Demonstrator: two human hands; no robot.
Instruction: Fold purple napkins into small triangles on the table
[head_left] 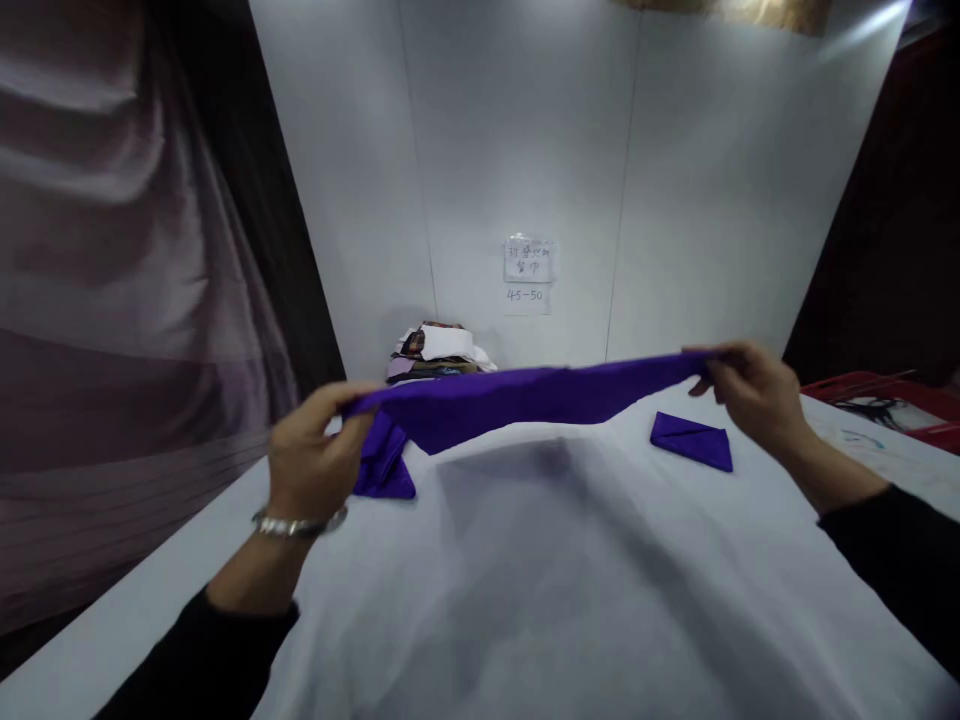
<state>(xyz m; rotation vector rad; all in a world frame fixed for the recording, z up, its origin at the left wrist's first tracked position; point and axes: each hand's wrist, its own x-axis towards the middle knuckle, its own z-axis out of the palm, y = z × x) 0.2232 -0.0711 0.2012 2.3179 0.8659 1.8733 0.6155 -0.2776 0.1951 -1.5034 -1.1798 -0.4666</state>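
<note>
A purple cloth napkin [517,402] is stretched in the air above the white-covered table [540,600]. My left hand [319,450] pinches its left end between thumb and fingers, with a metal band around the wrist. At the opposite end, my right hand [757,390] grips the other corner. The lower edge of the cloth hangs free, and a soft shadow falls on the table beneath. Behind my left hand lies a heap of purple cloth [386,465], partly hidden. A flat folded purple napkin [691,441] rests on the table, left of my right forearm.
Against the white wall panel [525,150] at the back stands a pile of mixed folded cloths [439,350]. Paper signs [528,262] are fixed to that panel. A red tray [892,400] with items inside is at the right. A draped curtain [135,300] hangs on the left.
</note>
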